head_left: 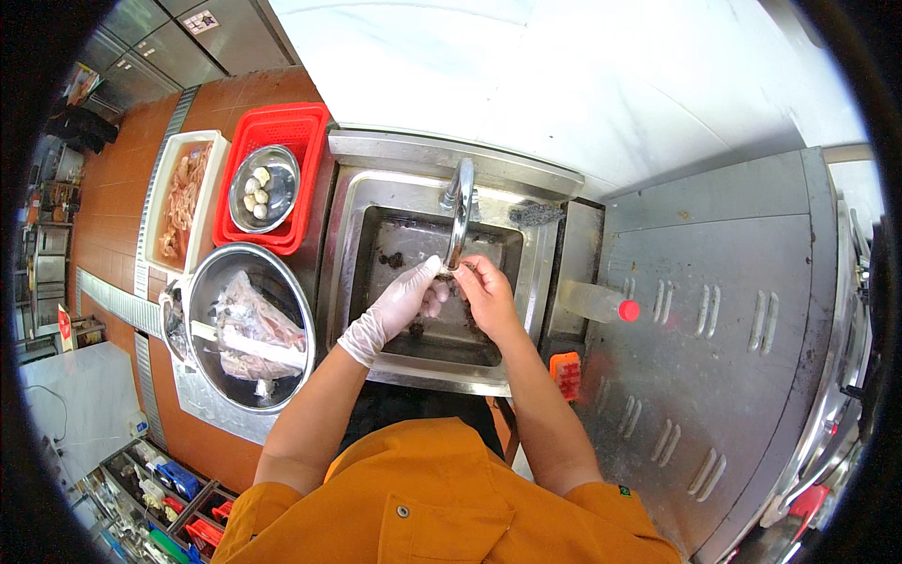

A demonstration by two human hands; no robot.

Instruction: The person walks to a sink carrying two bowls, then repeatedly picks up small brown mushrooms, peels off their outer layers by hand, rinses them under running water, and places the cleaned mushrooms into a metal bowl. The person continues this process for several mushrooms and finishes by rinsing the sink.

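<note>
Over a steel sink [349, 246] my two hands meet under the spout of a chrome tap [459, 211]. My left hand [402, 301], in a thin white glove, and my bare right hand [486, 293] together hold a small dark item that I cannot identify. Dark bits lie on the sink's floor around them.
Left of the sink, a big steel bowl [209, 282] holds bagged food and a knife. Behind it a red crate [310, 127] carries a small steel bowl of pale balls, beside a white tray [218, 155] of raw meat. A red-capped bottle [598, 303] lies on the steel counter at right.
</note>
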